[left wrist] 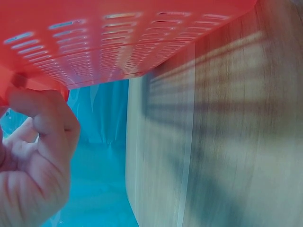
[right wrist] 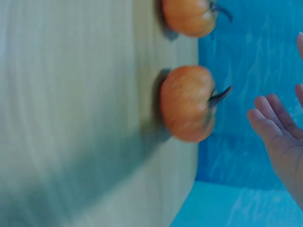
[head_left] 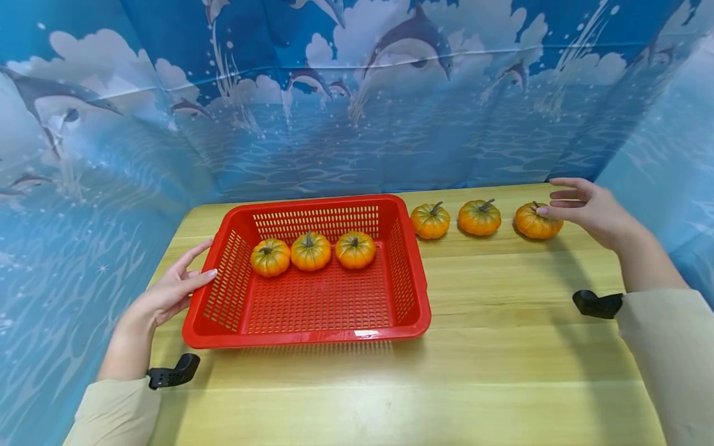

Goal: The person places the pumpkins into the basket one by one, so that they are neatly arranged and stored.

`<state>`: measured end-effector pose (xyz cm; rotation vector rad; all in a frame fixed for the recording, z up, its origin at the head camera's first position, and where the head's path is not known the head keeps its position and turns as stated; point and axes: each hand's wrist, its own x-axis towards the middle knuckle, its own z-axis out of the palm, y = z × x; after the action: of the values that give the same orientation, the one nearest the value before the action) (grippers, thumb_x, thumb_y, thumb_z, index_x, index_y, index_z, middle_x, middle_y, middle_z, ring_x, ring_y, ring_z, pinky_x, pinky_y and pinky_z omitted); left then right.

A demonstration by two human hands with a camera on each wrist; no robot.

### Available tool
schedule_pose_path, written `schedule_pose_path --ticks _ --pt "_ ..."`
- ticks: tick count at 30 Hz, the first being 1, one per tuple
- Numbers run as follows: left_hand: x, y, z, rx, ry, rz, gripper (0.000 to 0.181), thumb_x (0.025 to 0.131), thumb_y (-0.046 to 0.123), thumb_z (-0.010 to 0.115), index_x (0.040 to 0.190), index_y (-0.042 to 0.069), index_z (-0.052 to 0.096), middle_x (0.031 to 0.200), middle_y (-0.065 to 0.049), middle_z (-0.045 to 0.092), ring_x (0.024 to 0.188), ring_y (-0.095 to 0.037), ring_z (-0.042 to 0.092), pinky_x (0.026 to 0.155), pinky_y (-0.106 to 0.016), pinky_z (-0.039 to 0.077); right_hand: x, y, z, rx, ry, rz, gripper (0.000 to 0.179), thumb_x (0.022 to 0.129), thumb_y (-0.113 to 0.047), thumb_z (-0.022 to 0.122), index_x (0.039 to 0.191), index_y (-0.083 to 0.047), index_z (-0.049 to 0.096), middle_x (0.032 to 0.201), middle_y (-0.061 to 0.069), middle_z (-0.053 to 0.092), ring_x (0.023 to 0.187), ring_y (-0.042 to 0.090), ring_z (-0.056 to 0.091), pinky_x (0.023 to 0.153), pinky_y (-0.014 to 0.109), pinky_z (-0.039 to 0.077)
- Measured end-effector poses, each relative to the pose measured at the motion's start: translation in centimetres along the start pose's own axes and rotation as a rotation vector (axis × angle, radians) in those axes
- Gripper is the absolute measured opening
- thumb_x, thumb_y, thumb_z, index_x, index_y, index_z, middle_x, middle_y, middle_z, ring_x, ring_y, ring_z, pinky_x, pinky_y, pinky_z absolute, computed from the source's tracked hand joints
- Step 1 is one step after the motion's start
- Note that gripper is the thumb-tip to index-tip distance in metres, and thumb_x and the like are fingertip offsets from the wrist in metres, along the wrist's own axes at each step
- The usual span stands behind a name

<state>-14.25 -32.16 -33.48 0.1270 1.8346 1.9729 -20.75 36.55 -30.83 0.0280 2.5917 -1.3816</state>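
My left hand (head_left: 170, 291) grips the left rim of a red plastic basket (head_left: 304, 337), thumb over the rim. In the left wrist view its curled fingers (left wrist: 49, 111) lie under the rim, beside the slotted wall. Three small orange pumpkins sit in a row in the basket: a left one (head_left: 270, 257), a middle one (head_left: 310, 251) and a right one (head_left: 355, 249). My right hand (head_left: 594, 210) hovers over the rightmost pumpkin (head_left: 538, 224) on the table, fingers apart and holding nothing. The right wrist view shows that pumpkin (right wrist: 187, 104) apart from the fingers (right wrist: 265, 125).
Two more pumpkins, one (head_left: 430, 224) close to the basket's right side and another (head_left: 479, 221) farther right, stand along the back of the wooden table (head_left: 502, 359). A blue dolphin-print curtain (head_left: 334, 148) hangs behind the table and at both sides.
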Motion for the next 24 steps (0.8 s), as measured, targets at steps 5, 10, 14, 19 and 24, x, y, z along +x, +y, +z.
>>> schedule_pose_path --ticks 5,10,14,19,24 --pt "0.0 0.1 0.0 0.005 0.005 -0.009 0.071 0.097 0.002 0.045 0.151 0.022 0.004 0.106 -0.006 0.063 0.089 -0.022 0.067 0.072 -0.040 0.055 -0.4 2.3 -0.3 0.003 0.020 0.034 0.080 0.089 -0.039 0.061 0.150 -0.028 0.010 0.147 0.018 0.015 0.129 0.036 0.019 0.104 0.056 0.024" --pt "0.0 0.1 0.1 0.008 0.009 -0.010 0.071 0.097 0.002 0.045 0.151 0.022 0.004 0.107 -0.005 0.063 0.089 -0.022 0.067 0.073 -0.039 0.055 -0.5 4.1 -0.5 -0.002 0.023 0.055 0.084 0.089 -0.040 0.061 0.151 -0.026 0.006 0.150 0.024 0.008 0.132 0.040 0.017 0.104 0.058 0.022" --pt "0.0 0.1 0.1 0.011 0.015 -0.012 0.071 0.097 0.002 0.045 0.151 0.021 0.003 0.106 -0.005 0.063 0.089 -0.022 0.067 0.073 -0.039 0.055 -0.4 5.0 -0.3 0.003 0.023 0.066 0.090 0.088 -0.041 0.061 0.151 -0.020 0.000 0.150 0.029 0.004 0.133 0.044 0.016 0.103 0.059 0.023" --pt "0.0 0.1 0.2 0.020 0.025 -0.016 0.071 0.097 0.003 0.046 0.151 0.021 0.003 0.106 -0.004 0.063 0.090 -0.022 0.066 0.073 -0.039 0.055 -0.3 6.0 0.2 0.026 0.044 0.069 0.091 0.089 -0.040 0.061 0.151 -0.019 -0.002 0.150 0.030 0.001 0.131 0.046 0.016 0.104 0.057 0.025" --pt "0.0 0.1 0.2 0.023 0.031 -0.024 0.072 0.097 0.004 0.046 0.151 0.021 0.002 0.107 -0.003 0.062 0.090 -0.021 0.066 0.074 -0.039 0.055 -0.1 6.7 0.8 0.079 0.080 0.096 0.094 0.087 -0.039 0.064 0.150 -0.026 -0.004 0.151 0.028 -0.004 0.133 0.045 0.013 0.106 0.052 0.027"
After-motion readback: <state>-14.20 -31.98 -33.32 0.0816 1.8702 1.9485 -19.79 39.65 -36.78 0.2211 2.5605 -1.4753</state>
